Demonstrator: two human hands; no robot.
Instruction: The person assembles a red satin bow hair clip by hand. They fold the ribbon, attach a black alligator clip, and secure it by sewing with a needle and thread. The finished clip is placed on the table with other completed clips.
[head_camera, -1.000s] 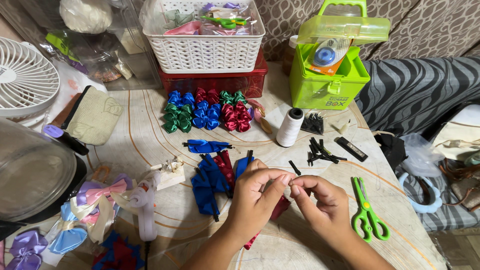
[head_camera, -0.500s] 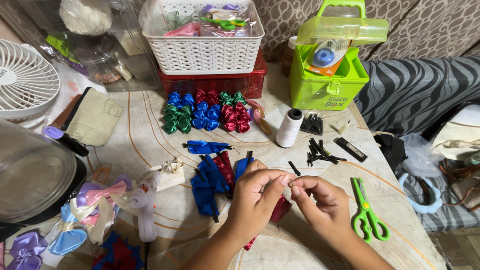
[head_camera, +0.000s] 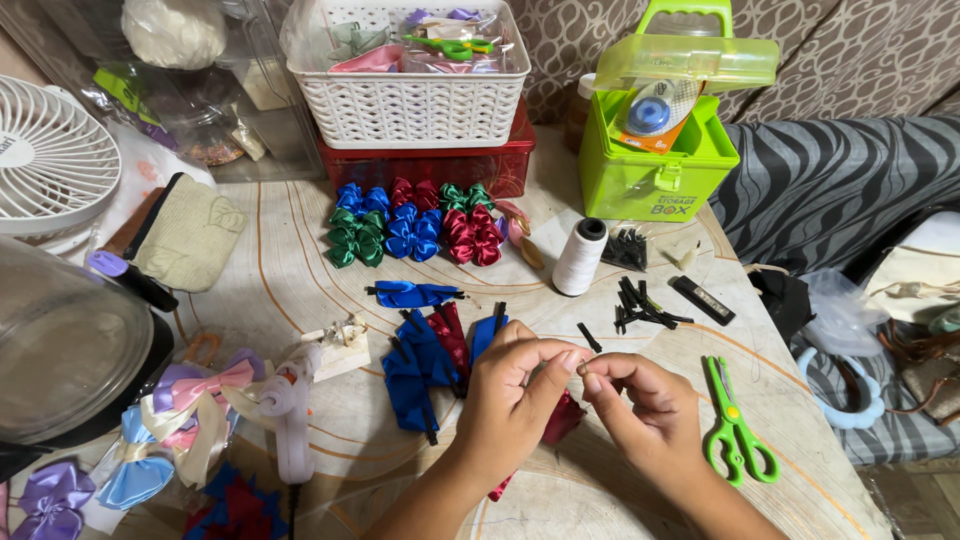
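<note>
Hands met above the patterned tabletop (head_camera: 300, 300): left hand (head_camera: 510, 395) and right hand (head_camera: 650, 410) pinched fingertips together, grasping something too small to identify. One white thread spool (head_camera: 580, 257) stood upright beyond them; one pair of green plastic scissors (head_camera: 735, 425) lay just right, nearer the right hand.

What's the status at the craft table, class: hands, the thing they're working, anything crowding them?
Left hand and right hand pinched together, fingertips meeting. Item between them too small to tell. Red ribbon underneath; green scissors beside the right hand.
</note>
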